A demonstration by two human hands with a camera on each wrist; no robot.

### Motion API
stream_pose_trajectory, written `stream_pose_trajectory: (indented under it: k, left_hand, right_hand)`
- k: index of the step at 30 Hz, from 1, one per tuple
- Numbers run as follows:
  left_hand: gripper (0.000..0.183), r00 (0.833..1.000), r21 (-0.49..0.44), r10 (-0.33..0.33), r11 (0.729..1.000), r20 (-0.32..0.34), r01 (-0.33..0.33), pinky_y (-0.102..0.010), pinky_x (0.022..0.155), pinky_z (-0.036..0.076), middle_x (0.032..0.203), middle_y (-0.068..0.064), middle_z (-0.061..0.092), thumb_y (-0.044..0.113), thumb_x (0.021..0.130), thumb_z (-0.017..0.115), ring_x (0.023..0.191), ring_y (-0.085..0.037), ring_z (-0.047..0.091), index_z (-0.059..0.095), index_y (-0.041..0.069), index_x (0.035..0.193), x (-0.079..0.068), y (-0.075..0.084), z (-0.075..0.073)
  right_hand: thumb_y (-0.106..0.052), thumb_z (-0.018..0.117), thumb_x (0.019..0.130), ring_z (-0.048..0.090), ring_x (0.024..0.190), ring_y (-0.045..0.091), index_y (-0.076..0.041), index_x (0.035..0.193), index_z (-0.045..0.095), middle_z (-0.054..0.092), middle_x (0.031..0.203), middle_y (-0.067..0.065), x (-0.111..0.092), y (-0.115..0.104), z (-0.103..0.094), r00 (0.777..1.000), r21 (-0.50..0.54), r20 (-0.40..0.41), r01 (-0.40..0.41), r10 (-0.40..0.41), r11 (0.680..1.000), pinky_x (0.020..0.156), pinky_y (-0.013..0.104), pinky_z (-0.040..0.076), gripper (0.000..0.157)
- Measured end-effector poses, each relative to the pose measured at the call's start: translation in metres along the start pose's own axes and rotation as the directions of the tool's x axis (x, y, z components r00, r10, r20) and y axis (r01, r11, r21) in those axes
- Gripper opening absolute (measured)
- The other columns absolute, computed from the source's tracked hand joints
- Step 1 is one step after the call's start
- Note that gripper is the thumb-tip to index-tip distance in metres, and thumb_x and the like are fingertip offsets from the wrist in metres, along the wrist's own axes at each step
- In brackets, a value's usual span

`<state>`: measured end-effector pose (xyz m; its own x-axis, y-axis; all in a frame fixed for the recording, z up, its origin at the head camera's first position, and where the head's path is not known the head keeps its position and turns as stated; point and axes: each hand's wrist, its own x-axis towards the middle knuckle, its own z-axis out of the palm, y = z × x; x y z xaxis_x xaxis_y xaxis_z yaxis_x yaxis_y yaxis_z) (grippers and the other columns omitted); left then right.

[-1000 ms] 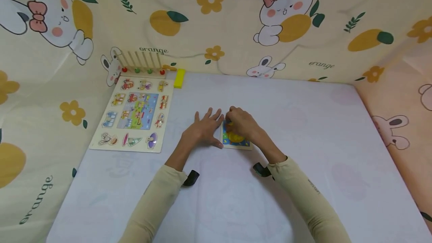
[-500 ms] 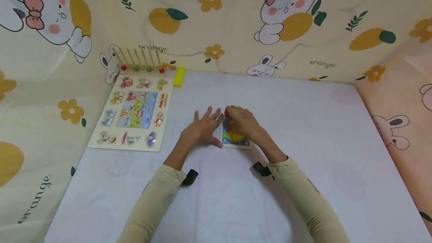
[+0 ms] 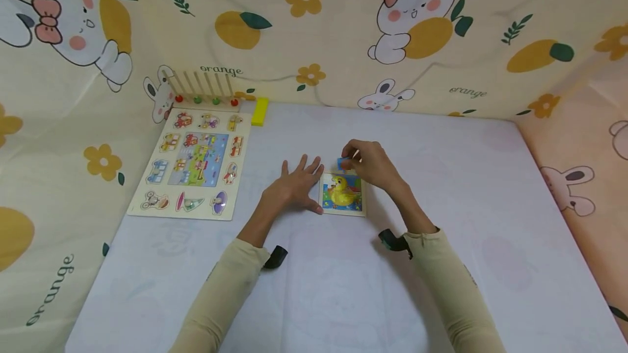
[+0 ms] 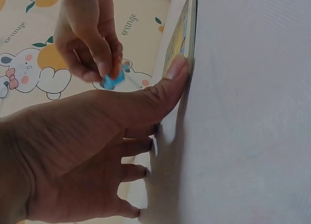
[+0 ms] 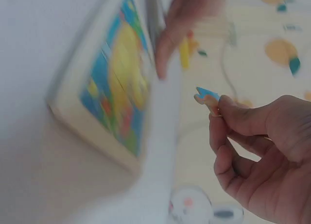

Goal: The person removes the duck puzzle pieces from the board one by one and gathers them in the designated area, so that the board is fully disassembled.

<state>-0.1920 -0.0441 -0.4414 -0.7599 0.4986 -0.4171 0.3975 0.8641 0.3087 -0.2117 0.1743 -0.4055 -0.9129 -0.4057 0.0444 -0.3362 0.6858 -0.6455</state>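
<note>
A small square duck puzzle (image 3: 342, 192) in a pale wooden frame lies flat on the table, its yellow duck on a blue ground in full view. Against its left edge rests my left hand (image 3: 294, 185), fingers spread on the tabletop. The thumb (image 4: 177, 68) touches the frame's side in the left wrist view. Just beyond the puzzle's far edge, my right hand (image 3: 372, 163) pinches a jigsaw piece (image 5: 208, 96) between thumb and forefinger. That piece is blue with some orange, raised above the table and partly covered by the fingertips.
A large peg puzzle board (image 3: 183, 210) with vehicle and toy pictures lies at the left. Behind it stands a wooden rack with upright rods (image 3: 208, 85) and red and green beads. A yellow block (image 3: 260, 111) sits beside them. Patterned cloth (image 3: 333, 31) rises along the table's back.
My right hand has lifted away from over the puzzle, back and to the right, with the jigsaw piece in its fingers. The duck picture is now uncovered. My left hand stays put.
</note>
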Motion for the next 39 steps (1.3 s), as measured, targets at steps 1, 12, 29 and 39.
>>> stream_pose_trajectory:
  k: [1,12,29,39]
  left_hand:
    - [0.117,1.0,0.005,-0.002,1.0,-0.003,0.002,-0.072,0.128,0.004,0.179,-0.004,-0.001,0.056,0.084,0.082,0.166,-0.035,-0.006,0.014,0.015,0.169,0.0,0.0,0.0]
    - [0.117,0.999,0.001,-0.027,1.0,-0.032,0.028,-0.071,0.129,0.006,0.179,-0.003,0.002,0.055,0.082,0.085,0.166,-0.035,-0.003,0.017,0.015,0.169,0.001,0.003,0.002]
    - [0.118,0.999,-0.027,-0.024,0.999,-0.035,0.023,-0.072,0.128,0.006,0.179,-0.003,0.002,0.052,0.081,0.087,0.166,-0.036,-0.002,0.017,0.015,0.168,0.0,0.003,0.002]
    - [0.116,0.999,0.001,-0.045,0.999,0.023,0.045,-0.071,0.128,0.01,0.179,-0.004,0.002,0.05,0.083,0.086,0.166,-0.036,0.0,0.016,0.015,0.169,0.001,0.006,-0.005]
  right_hand:
    - [-0.003,0.074,0.095,0.075,0.088,0.036,0.002,0.104,0.071,0.077,0.101,0.02,0.0,0.003,-0.006,1.0,0.009,-0.011,-0.019,0.02,1.0,0.076,0.039,0.06,0.011]
    - [0.001,0.068,0.097,0.074,0.089,0.043,0.006,0.103,0.071,0.073,0.103,0.025,-0.006,0.037,-0.061,0.985,-0.035,-0.037,-0.169,0.168,0.985,0.071,0.026,0.052,0.009]
    - [0.002,0.073,0.092,0.065,0.087,0.028,0.008,0.1,0.072,0.076,0.093,0.021,0.009,0.074,-0.039,0.928,-0.113,0.192,-0.301,0.318,0.947,0.088,0.043,0.05,0.01]
    - [0.001,0.076,0.089,0.057,0.079,0.024,0.001,0.09,0.07,0.075,0.091,0.017,0.016,0.067,-0.037,0.902,-0.208,0.186,-0.35,0.388,0.913,0.07,0.032,0.043,0.006]
